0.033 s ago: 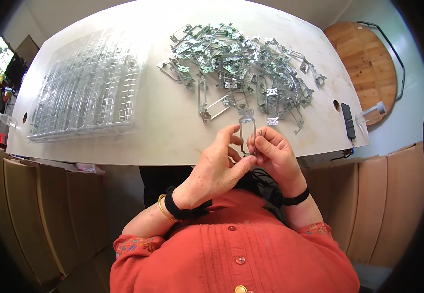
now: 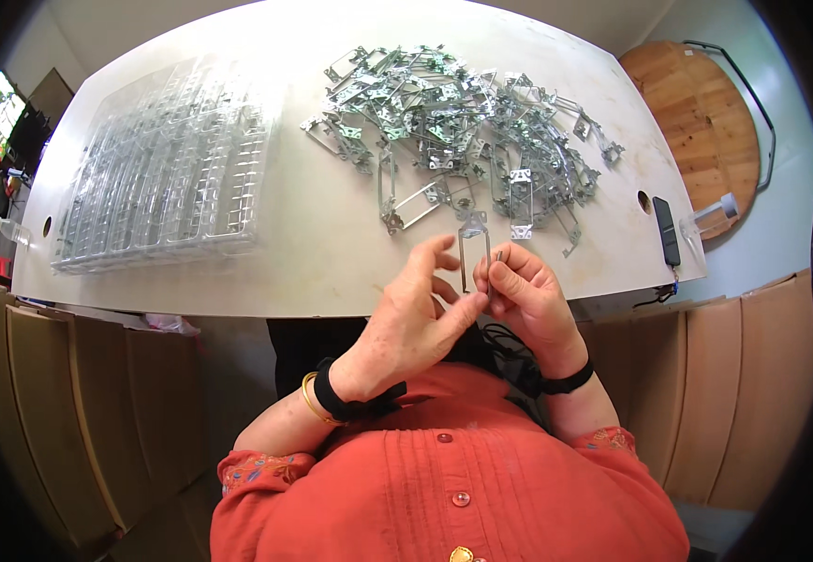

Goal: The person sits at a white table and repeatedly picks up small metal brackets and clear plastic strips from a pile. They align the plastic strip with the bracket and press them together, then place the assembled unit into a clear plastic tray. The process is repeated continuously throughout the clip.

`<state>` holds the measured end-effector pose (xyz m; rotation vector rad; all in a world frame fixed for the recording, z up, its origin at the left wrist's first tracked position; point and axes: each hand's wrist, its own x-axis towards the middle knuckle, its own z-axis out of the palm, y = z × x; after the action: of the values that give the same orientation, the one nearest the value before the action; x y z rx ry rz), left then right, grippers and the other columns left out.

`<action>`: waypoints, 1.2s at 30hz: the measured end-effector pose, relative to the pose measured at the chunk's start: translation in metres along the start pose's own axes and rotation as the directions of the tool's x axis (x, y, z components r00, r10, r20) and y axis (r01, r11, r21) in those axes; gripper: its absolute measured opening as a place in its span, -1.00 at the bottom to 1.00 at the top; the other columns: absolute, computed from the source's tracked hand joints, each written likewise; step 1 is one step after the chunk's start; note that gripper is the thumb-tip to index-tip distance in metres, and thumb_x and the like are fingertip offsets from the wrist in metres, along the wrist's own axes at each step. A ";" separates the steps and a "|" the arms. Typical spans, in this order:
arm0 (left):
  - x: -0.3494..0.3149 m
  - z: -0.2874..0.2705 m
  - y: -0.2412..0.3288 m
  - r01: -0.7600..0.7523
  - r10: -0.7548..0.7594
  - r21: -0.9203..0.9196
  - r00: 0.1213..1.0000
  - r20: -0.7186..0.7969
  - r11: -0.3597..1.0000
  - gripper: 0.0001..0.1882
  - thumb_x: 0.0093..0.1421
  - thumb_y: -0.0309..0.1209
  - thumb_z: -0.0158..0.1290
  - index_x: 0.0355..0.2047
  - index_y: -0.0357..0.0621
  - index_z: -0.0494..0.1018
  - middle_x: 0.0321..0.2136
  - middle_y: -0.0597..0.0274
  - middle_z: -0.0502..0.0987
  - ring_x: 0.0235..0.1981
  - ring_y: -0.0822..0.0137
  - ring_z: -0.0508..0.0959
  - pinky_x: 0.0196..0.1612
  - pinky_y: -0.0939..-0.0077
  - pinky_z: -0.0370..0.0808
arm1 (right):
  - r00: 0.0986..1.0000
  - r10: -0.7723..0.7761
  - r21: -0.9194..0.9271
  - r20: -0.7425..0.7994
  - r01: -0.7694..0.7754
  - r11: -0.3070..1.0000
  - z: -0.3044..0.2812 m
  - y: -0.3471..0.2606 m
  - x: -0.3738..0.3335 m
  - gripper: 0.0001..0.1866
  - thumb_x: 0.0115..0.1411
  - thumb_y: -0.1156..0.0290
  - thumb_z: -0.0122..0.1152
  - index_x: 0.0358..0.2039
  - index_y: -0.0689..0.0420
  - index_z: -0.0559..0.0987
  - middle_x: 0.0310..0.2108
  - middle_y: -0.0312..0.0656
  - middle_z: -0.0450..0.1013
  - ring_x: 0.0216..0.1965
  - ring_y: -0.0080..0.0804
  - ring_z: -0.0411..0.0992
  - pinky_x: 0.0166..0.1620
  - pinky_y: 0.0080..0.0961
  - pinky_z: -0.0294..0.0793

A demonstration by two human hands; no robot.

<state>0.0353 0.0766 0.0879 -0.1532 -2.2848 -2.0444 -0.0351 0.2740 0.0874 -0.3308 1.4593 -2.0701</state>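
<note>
Just off the table's front edge I hold a thin metal frame bracket (image 2: 474, 228), a long narrow rectangle with a flat plate at its far end. The thumb and fingers of my right hand (image 2: 524, 287) pinch its near right side, with a small metal piece (image 2: 498, 257) showing at the fingertips. From the left comes my left hand (image 2: 418, 307), its fingers apart and curved. Its thumb tip touches the bracket's near end, which the fingers partly hide. Beyond both hands lies a tangled pile of similar metal brackets (image 2: 449, 108), and one separate bracket (image 2: 521, 201) lies at its near side.
Stacked clear plastic trays (image 2: 158, 178) cover the left of the pale table (image 2: 322, 272). At the right edge are a black phone-like device (image 2: 668, 231) and a clear bottle (image 2: 712, 215). Cardboard boxes (image 2: 93, 403) stand below on both sides. A round wooden tabletop (image 2: 697, 131) leans behind.
My left fingers have spread slightly away from the bracket's left side, and the left thumb has shifted a little. My right hand keeps its pinch with almost no movement.
</note>
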 end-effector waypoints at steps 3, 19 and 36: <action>0.003 -0.009 0.006 -0.018 0.017 -0.017 0.996 -0.093 1.000 -0.28 0.34 -0.42 0.29 0.38 -0.38 0.19 0.17 -0.06 0.46 -0.10 0.34 0.64 -0.18 0.51 0.62 | 1.000 0.005 -0.059 0.010 -0.005 0.998 -0.001 -0.004 -0.005 -0.78 0.51 0.20 0.23 -0.17 0.09 0.58 -0.34 -0.36 0.54 -0.51 -0.74 0.34 -0.43 -0.73 0.28; 0.009 -0.023 -0.015 -0.085 0.093 0.069 0.988 -0.122 0.994 -0.64 0.41 -0.47 0.22 0.15 -0.32 0.51 -0.17 0.22 0.55 -0.43 0.62 0.56 -0.39 0.67 0.57 | 0.987 0.129 -0.120 -0.090 -0.140 0.983 -0.003 0.001 -0.002 -0.77 0.51 0.19 0.22 -0.17 0.08 0.63 -0.36 -0.41 0.53 -0.48 -0.77 0.39 -0.41 -0.75 0.37; 0.015 -0.037 -0.039 0.128 -0.028 0.335 0.957 -0.287 0.933 -0.60 0.30 -0.53 0.28 0.12 -0.33 0.50 -0.24 0.19 0.52 -0.49 0.53 0.54 -0.43 0.59 0.50 | 0.976 -0.034 -0.277 -0.213 -0.027 0.961 -0.019 0.015 0.035 -0.79 0.49 0.40 0.24 0.04 0.20 0.64 -0.17 -0.25 0.66 -0.25 -0.61 0.60 -0.21 -0.67 0.55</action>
<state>0.0153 0.0361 0.0555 0.2361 -2.4503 -1.5291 -0.0682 0.2646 0.0624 -0.2213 1.8897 -1.9517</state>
